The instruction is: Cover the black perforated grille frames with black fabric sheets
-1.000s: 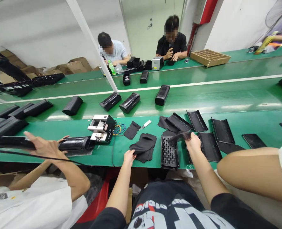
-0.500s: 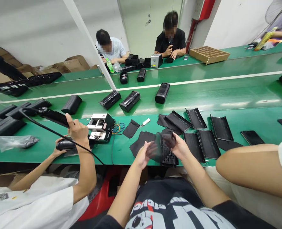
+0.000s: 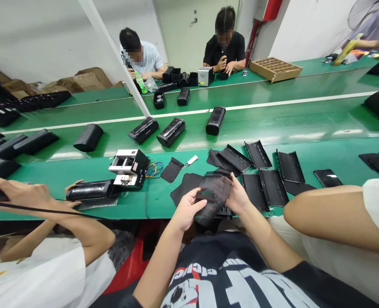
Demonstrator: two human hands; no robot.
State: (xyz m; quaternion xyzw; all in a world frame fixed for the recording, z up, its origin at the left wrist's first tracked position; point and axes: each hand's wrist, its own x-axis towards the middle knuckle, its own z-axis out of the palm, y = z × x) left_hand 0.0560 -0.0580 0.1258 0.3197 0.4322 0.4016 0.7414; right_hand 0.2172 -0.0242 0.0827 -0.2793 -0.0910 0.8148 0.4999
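My left hand (image 3: 185,209) and my right hand (image 3: 238,197) hold a curved black panel wrapped in dark mesh cloth (image 3: 213,196) between them, just above the near edge of the green bench (image 3: 163,201). Both hands have their fingers closed on its sides. Under it lies a perforated black grille (image 3: 225,211), partly hidden. More black cloth pieces (image 3: 183,186) lie to the left of my hands. Several curved black panels (image 3: 266,185) lie to the right.
A co-worker's hands on my left hold a long black speaker body (image 3: 91,191) beside a white fixture box (image 3: 128,167). Another person's arm (image 3: 330,214) reaches in at right. Black speaker shells (image 3: 171,131) ride the conveyor belt. Two people sit across, near a cardboard tray (image 3: 275,68).
My left hand left the cloth pile with a cloth and met my right hand, which lifted the panel; both now hold the covered panel nearer my body. The co-worker's right hand swung left.
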